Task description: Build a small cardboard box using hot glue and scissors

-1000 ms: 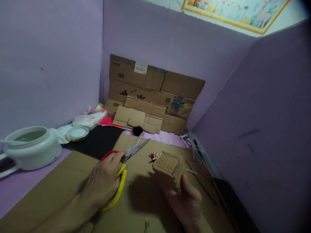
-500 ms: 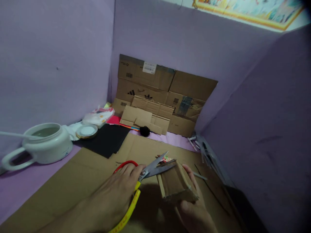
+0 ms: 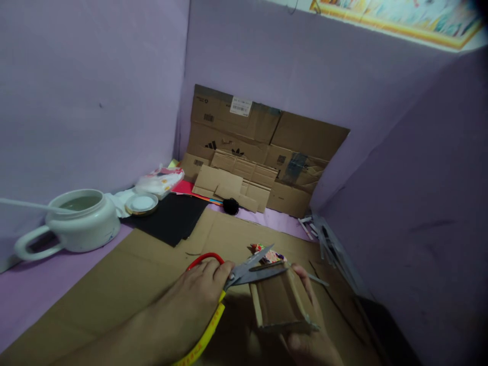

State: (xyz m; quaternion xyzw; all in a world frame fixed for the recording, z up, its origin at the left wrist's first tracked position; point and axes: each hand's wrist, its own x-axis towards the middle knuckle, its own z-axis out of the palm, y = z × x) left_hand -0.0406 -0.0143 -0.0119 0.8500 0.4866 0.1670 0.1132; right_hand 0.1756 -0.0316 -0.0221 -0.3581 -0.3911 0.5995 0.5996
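Note:
My left hand [image 3: 204, 290] is closed around scissors [image 3: 246, 275] with one red and one yellow handle loop. The blades stand apart and reach over the far edge of a small cardboard box [image 3: 278, 302]. Whether they touch or cut it, I cannot tell. My right hand [image 3: 314, 333] grips the box from the right and below, thumb at its near end, with some fingers hidden behind it. Just beyond the blades shows a brightly patterned piece [image 3: 271, 255], partly covered by the scissors and box.
A large cardboard sheet [image 3: 141, 274] covers the work surface. At left stand a white handled pot [image 3: 89, 229] and a round lid [image 3: 142, 203] by black paper [image 3: 171, 218]. Black yarn [image 3: 231, 206] and cardboard pieces [image 3: 224, 180] lie behind; translucent strips [image 3: 331, 244] lie at right.
The whole view has shifted slightly, so the scene sits a little further right. The box is a bit lower, and more of the patterned piece shows behind it. Both grips stay the same.

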